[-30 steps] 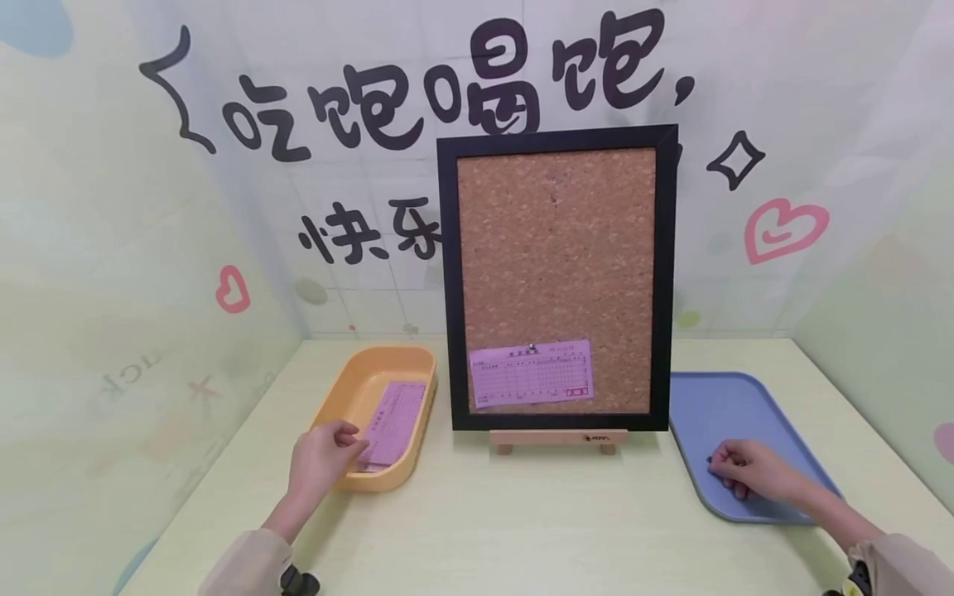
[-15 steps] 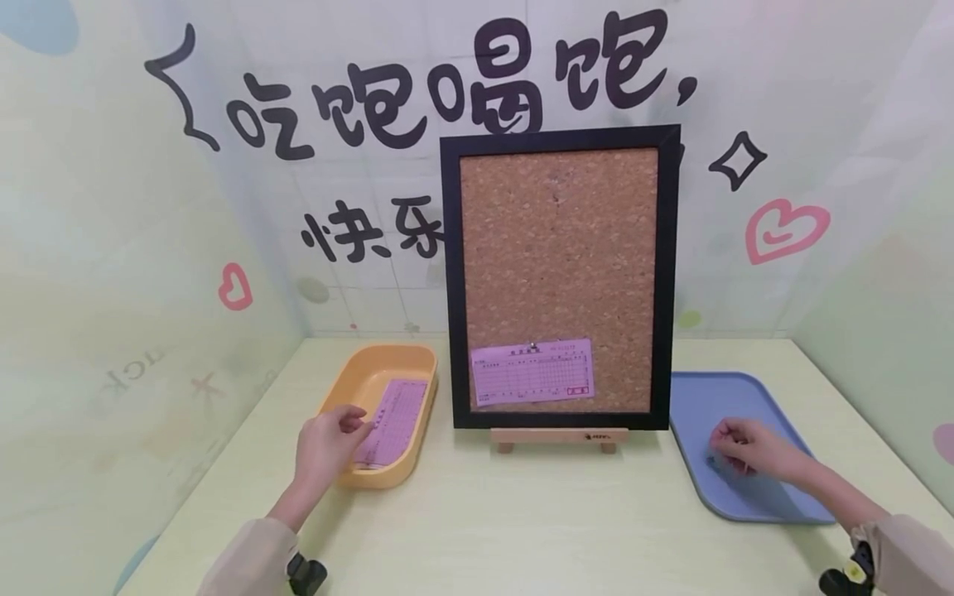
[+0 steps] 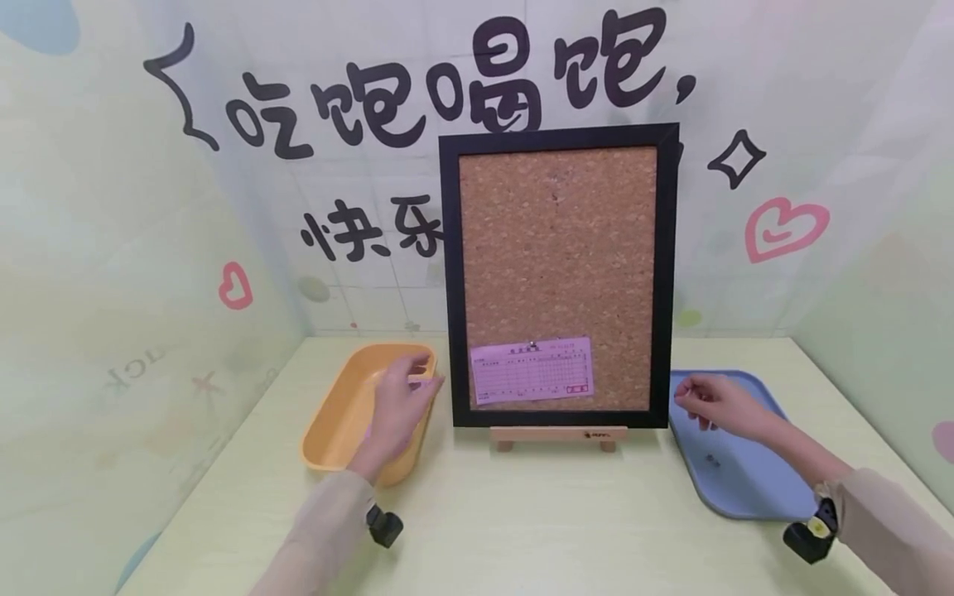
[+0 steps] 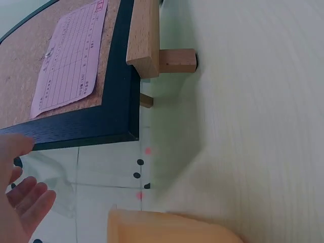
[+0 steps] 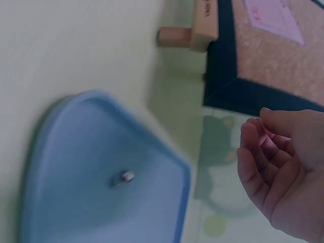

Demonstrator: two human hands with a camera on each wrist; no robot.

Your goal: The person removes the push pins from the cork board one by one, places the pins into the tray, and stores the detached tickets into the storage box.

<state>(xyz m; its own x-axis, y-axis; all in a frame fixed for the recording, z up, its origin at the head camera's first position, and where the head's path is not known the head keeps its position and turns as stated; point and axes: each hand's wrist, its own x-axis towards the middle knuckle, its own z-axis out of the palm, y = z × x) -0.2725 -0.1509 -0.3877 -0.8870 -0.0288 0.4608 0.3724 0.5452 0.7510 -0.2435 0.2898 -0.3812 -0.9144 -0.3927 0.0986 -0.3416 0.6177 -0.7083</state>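
In the head view my left hand [image 3: 398, 406] is over the orange tray [image 3: 328, 422], partly hiding the pink paper slips inside it. Its thumb and fingers stand apart with nothing between them in the left wrist view, near the frame's lower edge. At the blue tray's far left corner hovers my right hand [image 3: 719, 404], fingers loosely curled, thumb close to the index finger; I see nothing held. Small metal pins [image 5: 124, 177] lie on the blue tray [image 3: 753, 463]. One pink slip [image 3: 532, 372] is fixed by a small pin [image 3: 532, 344] low on the cork board [image 3: 559, 257].
The black-framed board stands on a small wooden easel [image 3: 559, 436] between the trays. Pale walls with black lettering enclose the back and sides. The light table [image 3: 551, 513] stretches in front of the easel.
Both hands have lifted and moved: the left forward and right over the orange tray, the right forward and left toward the board. Small pins now show on the blue tray where my right fingers were.
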